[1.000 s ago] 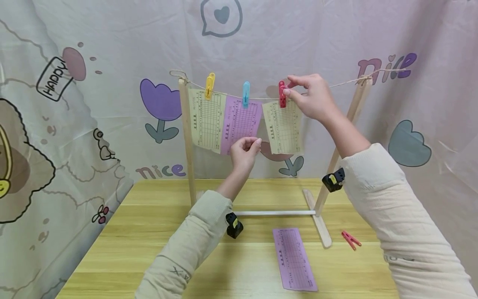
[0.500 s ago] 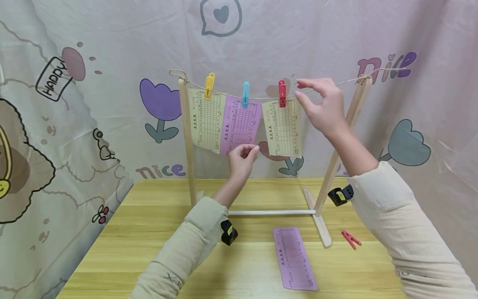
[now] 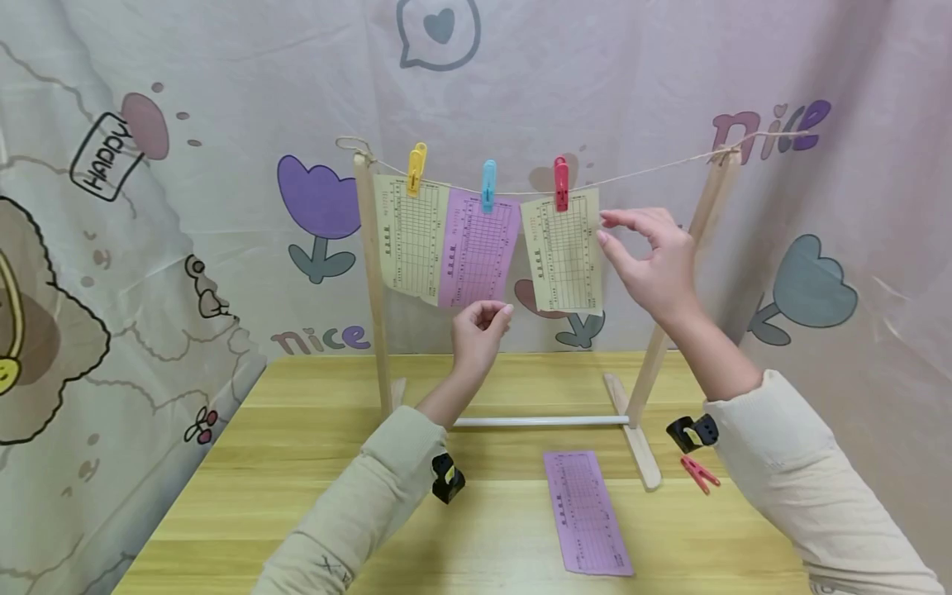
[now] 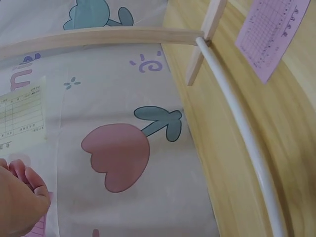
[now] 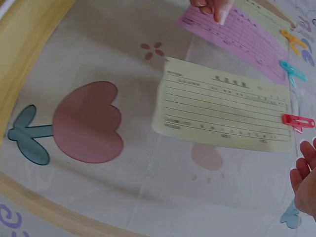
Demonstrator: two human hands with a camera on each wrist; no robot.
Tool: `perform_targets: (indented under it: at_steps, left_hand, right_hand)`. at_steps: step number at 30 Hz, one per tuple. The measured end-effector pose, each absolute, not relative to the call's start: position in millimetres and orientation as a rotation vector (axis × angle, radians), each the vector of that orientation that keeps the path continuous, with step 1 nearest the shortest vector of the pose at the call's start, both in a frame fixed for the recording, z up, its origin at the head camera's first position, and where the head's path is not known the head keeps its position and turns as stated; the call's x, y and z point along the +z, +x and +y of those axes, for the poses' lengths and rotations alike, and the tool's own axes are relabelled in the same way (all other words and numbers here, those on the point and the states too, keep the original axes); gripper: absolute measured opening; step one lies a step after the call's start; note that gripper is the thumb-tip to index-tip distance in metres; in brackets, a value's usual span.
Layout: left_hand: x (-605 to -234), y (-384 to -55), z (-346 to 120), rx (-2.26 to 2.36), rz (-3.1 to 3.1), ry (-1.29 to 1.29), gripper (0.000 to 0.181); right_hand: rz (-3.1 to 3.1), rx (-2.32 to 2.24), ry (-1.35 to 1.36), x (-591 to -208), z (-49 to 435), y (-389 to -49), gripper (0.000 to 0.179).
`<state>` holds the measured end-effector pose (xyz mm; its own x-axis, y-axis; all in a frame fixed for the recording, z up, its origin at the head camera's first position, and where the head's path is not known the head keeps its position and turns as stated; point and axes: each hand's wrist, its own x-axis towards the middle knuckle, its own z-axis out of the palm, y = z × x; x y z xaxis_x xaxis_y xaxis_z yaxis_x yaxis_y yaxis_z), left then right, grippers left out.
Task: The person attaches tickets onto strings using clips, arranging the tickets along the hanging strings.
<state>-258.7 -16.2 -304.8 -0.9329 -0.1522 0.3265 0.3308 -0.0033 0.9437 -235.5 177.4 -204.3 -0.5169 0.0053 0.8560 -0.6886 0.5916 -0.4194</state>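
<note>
A printed yellow slip (image 3: 565,256) hangs from the twine under a red clothespin (image 3: 561,183). My right hand (image 3: 658,264) is just right of this slip, thumb and forefinger apart with nothing between them. To the left, a purple slip (image 3: 478,248) hangs from a blue clothespin (image 3: 487,186), and another yellow slip (image 3: 409,240) from a yellow clothespin (image 3: 416,169). Just below the purple slip's lower edge is my left hand (image 3: 478,335), fingers loosely curled and holding nothing. In the right wrist view, the red-clipped slip (image 5: 222,106) hangs apart from both hands.
The twine runs between two wooden posts (image 3: 374,289) joined low down by a white rod (image 3: 543,422). On the wooden table (image 3: 297,463) lie a second purple slip (image 3: 587,512) and a spare pink-red clothespin (image 3: 700,473). A patterned curtain (image 3: 632,66) hangs behind.
My right hand has let go of the red clothespin and moved right and down. The left hand has sunk a little, and the clipped yellow slip stays hanging on the twine.
</note>
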Motion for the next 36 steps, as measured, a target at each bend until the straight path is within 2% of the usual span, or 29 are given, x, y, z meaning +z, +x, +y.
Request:
perform_targets:
  at_steps: [18, 36]
  left_hand:
    - [-329, -249, -14, -2.007, -2.029, -0.143, 0.014]
    - [-396, -238, -7, -1.931, -2.174, -0.198, 0.012]
  right_hand:
    - [-2.001, 1.012, 0.524, -259, 190, -230, 0.023]
    - [-2.174, 0.899, 0.452, -334, 219, -211, 0.024]
